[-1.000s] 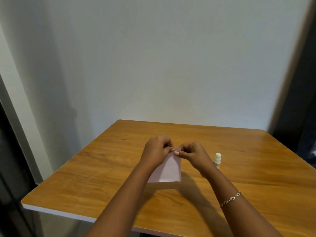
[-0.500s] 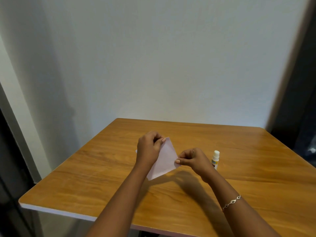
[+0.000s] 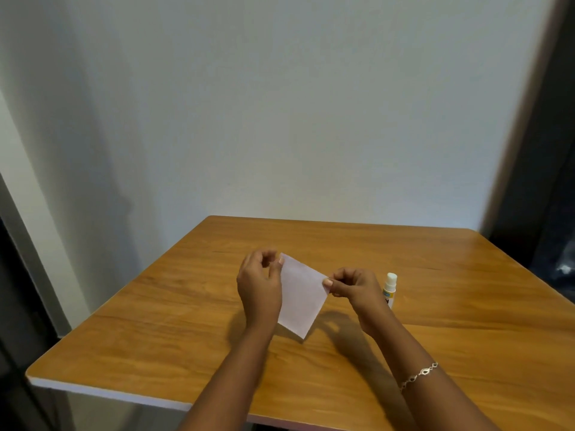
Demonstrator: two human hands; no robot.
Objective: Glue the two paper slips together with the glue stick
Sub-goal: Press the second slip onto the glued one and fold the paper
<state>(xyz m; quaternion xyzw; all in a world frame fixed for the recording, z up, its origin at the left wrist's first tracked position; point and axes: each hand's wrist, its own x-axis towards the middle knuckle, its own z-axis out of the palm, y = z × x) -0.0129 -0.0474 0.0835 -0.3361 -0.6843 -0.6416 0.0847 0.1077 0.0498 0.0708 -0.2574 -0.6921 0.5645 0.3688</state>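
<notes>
A: Where is the paper slip [image 3: 300, 298] relative to your hands?

B: It hangs between them, just below the middle of the frame, lifted off the counter [image 3: 155, 321]. Your left hand [image 3: 259, 287] has its fingers curled at the slip's upper left corner, thumb tip touching the edge. Your right hand [image 3: 354, 286] is pinched shut on the right corner.

A: Both closed on it, then?

B: The right one clearly grips it. The left touches the corner, but you can't tell from this view whether it truly clamps it. Only one sheet shows; a second behind it can't be made out.

A: What differs from half a second ago?

B: Your left hand has slid further left and the slip is spread wider and turned, so more of its face shows.

A: Which way does it point?

B: Like a tilted diamond: its long axis runs from the upper left corner down to the lower tip near centre frame.

A: And the glue stick [image 3: 389, 289]?

B: Upright on the counter, just right of your right hand, cap on.
</notes>
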